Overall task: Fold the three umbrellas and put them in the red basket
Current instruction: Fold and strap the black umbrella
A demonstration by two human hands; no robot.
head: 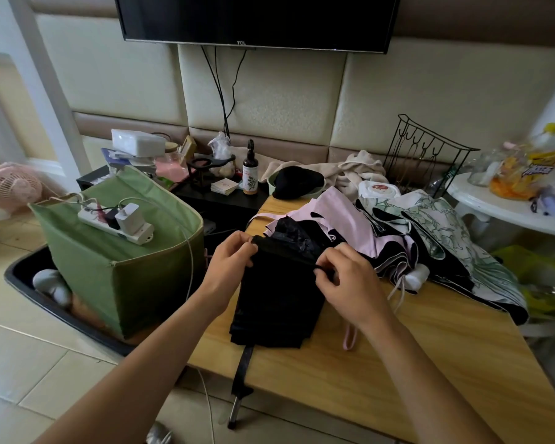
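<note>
Black umbrella [279,296] lies collapsed on table [430,363], canopy bunched, shaft overhanging near edge. My left hand [228,267] and right hand [343,277] pinch its strap. Strap fastening hidden under my fingers.

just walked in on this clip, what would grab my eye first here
First, the two hands at centre: the left hand and right hand pinch the top edge of a black umbrella lying on the wooden table. Just right of it lie a pink umbrella and a floral one, still loose. Left of the table stands a green bag.
</note>
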